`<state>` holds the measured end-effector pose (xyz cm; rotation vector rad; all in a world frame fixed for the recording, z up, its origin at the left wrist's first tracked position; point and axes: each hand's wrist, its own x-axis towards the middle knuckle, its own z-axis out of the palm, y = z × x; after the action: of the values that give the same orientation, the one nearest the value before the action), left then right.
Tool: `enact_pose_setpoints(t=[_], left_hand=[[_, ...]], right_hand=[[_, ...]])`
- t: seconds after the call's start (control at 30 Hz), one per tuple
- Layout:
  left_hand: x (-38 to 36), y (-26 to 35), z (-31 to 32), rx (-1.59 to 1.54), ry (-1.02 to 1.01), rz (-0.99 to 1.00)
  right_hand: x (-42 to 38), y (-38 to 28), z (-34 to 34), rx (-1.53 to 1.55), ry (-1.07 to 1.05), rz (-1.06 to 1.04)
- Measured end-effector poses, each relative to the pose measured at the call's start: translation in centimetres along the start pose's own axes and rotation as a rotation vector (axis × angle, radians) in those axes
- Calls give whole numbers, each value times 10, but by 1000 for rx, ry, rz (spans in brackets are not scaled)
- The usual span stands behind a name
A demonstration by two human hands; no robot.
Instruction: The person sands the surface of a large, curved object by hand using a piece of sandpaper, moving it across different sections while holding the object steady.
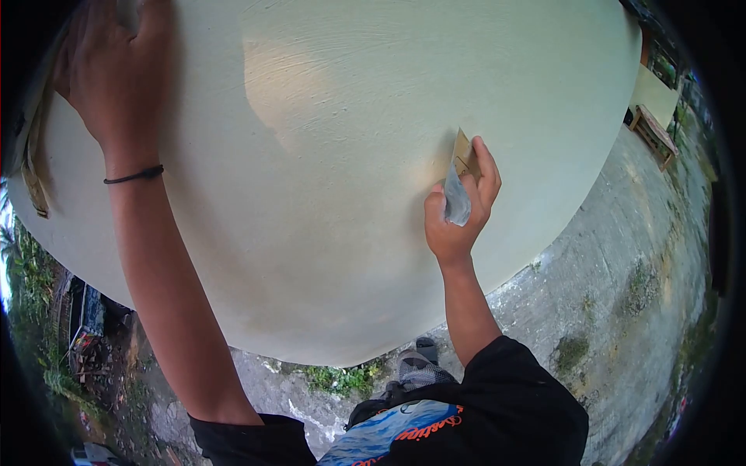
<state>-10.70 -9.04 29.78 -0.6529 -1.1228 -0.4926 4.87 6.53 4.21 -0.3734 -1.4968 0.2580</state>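
Note:
In the head view a large, smooth cream wall fills the middle, with fine trowel-like streaks and a lighter patch near its top. My right hand grips a folded piece of sandpaper, its grey side toward me and its tan, printed side toward the wall. The paper's upper corner sticks up past the thumb, close to the wall. At the upper left, my left hand rests against the wall, fingers apart and partly cut off by the top edge. A thin dark band circles that wrist.
A narrow tan strip hangs along the wall's left edge. Grey concrete ground runs below and to the right. A small wooden bench stands at the far right. Weeds grow at the wall's foot, with cluttered scrap at the lower left.

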Motion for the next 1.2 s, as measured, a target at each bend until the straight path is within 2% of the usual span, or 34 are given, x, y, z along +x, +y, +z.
enact_pose_setpoints(t=[0.13,0.2,0.33,0.4,0.63,0.7,0.73,0.8,0.83,0.9,0.97,1.1,1.2], left_hand=[[0,-4,1,8,4,-24],[-1,1,-2,14,-6,-14],[-1,-8,5,34,22,14],[-2,-11,7,49,27,4],[-1,-11,6,-13,49,7],[-6,-2,9,-137,101,14],[-7,1,7,-200,127,14],[-6,2,2,-259,117,28],[-4,-1,0,-257,102,33],[0,-13,1,-280,63,50],[-1,-9,1,-305,30,53],[-10,4,13,-327,229,67],[-6,-2,12,-353,295,105]], right_hand=[[3,-3,-2,-40,3,-38],[2,-4,0,87,49,95],[-6,-3,3,101,55,119],[-13,-5,8,246,111,236],[-17,-9,9,159,94,196],[-8,-7,12,-22,142,62],[-10,-10,11,-25,136,63],[-17,-18,9,161,11,297],[-22,-19,7,159,9,298],[-30,-15,7,98,3,165],[-21,-17,9,108,20,169],[-32,-11,13,174,66,188],[-27,-13,9,110,28,164]])
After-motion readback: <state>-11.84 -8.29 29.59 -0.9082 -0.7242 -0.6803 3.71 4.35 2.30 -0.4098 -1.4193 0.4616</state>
